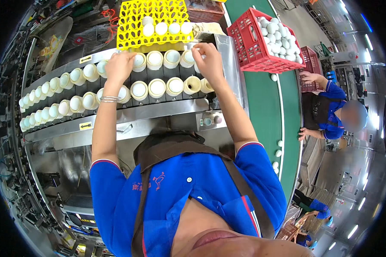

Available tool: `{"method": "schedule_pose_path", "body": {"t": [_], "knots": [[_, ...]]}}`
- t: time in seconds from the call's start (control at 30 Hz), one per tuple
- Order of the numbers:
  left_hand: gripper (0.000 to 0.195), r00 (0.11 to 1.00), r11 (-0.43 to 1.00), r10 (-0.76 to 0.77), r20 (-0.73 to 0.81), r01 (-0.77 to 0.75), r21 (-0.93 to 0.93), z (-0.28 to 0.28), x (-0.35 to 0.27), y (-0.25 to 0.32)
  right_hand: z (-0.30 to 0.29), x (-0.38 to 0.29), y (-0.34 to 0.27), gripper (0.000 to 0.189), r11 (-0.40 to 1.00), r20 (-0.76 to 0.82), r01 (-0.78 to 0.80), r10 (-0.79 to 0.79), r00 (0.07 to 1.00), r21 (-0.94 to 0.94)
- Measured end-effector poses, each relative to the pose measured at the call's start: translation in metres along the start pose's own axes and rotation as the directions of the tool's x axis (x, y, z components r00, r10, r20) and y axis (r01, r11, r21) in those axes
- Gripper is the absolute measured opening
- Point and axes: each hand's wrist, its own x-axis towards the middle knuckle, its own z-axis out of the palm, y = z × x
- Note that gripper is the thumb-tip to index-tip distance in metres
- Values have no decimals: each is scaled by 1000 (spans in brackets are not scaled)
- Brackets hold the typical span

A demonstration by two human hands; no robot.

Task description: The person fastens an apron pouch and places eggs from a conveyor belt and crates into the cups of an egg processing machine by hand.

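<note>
Two rows of cream cups on a conveyor [148, 76] hold white and pale blue eggs. My left hand [119, 66] is over the far row, its fingertips by an egg [138, 60] in a cup; whether they grip anything cannot be told. Towards the right end of that row, my right hand [207, 61] has thumb and forefinger apart beside a cupped egg [189, 56], with another egg partly hidden under the fingers. One near-row cup [192, 84] shows an empty hollow. Beyond the hands, a yellow plastic egg tray [132, 24] carries several white eggs [161, 28].
A red plastic crate [249, 41] full of eggs stands on the green belt [260, 106] at right, with loose eggs [278, 153] along the belt's white guide. Across the belt is a co-worker [328, 109] at another red crate [309, 59]. Metal rails [167, 108] edge the cup conveyor.
</note>
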Motion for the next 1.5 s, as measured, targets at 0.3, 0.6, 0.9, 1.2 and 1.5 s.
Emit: {"method": "schedule_pose_path", "body": {"t": [0.3, 0.6, 0.9, 1.2, 1.5], "knots": [[37, 905, -73, -260, 336, 329, -941, -5, 14, -9, 28, -72, 22, 13, 988, 3, 156, -156, 988, -10], [39, 935, -535, -158, 317, 189, -824, -20, -19, -4, 74, 1, -31, 20, 913, 135, 403, -393, 910, -58], [45, 908, -564, -322, 269, 44, -824, -33, -95, -38, 149, 55, -20, 22, 939, 545, -122, -77, 835, 320], [46, 833, -539, -502, 232, -92, -837, -27, -129, -56, 171, 49, -46, 26, 987, 534, 13, -96, 840, 157], [41, 927, -292, -359, 110, 0, -956, -25, -85, -6, 124, 31, -34, 16, 940, 148, 158, -210, 966, 301]]}}
